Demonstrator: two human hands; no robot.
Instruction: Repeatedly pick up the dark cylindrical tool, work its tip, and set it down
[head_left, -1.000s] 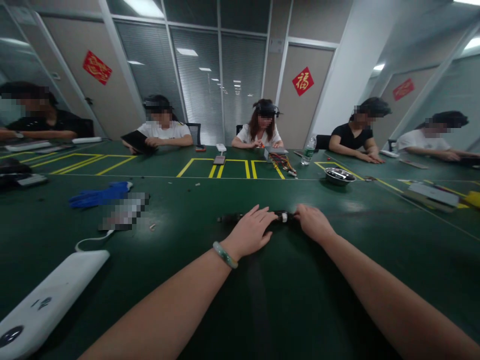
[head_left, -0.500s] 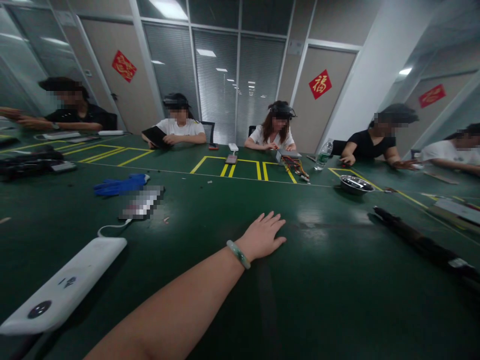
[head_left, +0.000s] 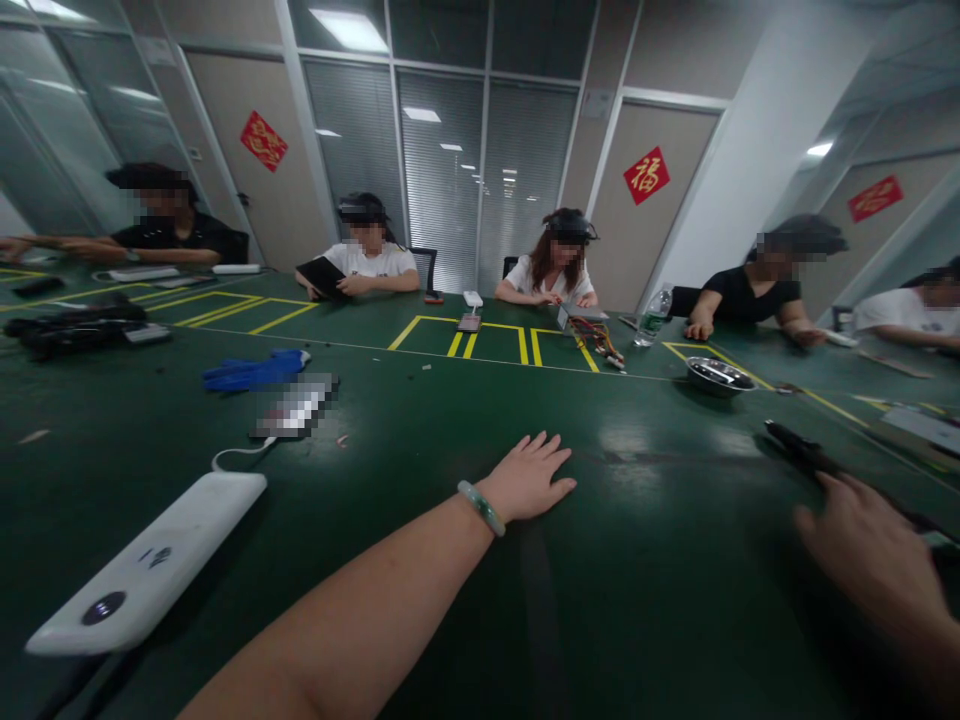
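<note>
My left hand (head_left: 529, 477) lies flat on the green table with its fingers spread and nothing in it. A pale green bangle (head_left: 482, 509) circles that wrist. At the right, my right hand (head_left: 870, 545) is over the near side of a long, slim black object (head_left: 799, 447) that lies slantwise on the table. Its kind is unclear. The right hand is somewhat blurred, with the thumb apart from the fingers. Whether it touches the black object I cannot tell, since the hand hides part of it.
To the left are a white power bank (head_left: 150, 560) cabled to a phone (head_left: 296, 408) and a blue glove (head_left: 255, 370). A metal bowl (head_left: 718, 378), a water bottle (head_left: 654, 315) and a metal box with coloured wires (head_left: 585, 318) stand farther back. Several people sit across the table.
My right hand has come into view from the right and reached over the black object. My left hand keeps its place on the table. The view has shifted slightly.
</note>
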